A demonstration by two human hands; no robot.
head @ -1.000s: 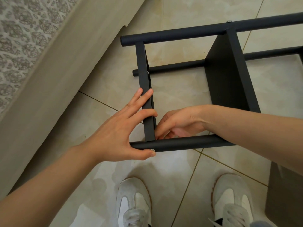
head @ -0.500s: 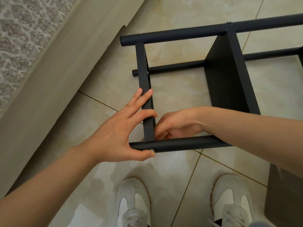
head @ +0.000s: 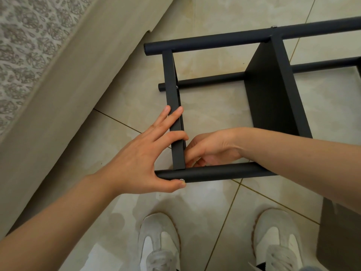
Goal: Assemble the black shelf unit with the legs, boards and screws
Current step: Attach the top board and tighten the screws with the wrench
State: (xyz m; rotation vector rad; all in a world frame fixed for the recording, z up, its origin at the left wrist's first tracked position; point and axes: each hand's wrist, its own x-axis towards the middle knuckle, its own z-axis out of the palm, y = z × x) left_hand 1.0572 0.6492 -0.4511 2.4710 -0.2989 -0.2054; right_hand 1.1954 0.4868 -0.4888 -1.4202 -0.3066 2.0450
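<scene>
The black shelf unit lies on its side on the tiled floor. Its end board [head: 173,90] runs from the far leg [head: 234,39] to the near leg [head: 224,173]. A middle board [head: 273,94] stands further right. My left hand [head: 140,159] lays straight fingers on the end board. Its thumb presses a silver screw head [head: 182,180] on the near leg. My right hand [head: 211,147] reaches inside the frame. Its curled fingers pinch a small pale part at the inner corner where board meets leg, mostly hidden.
A beige upholstered base [head: 58,94] with patterned fabric [head: 19,36] on top runs diagonally along the left. My white shoes [head: 160,241] [head: 277,237] stand just below the near leg. A loose dark board [head: 336,231] leans at the lower right edge.
</scene>
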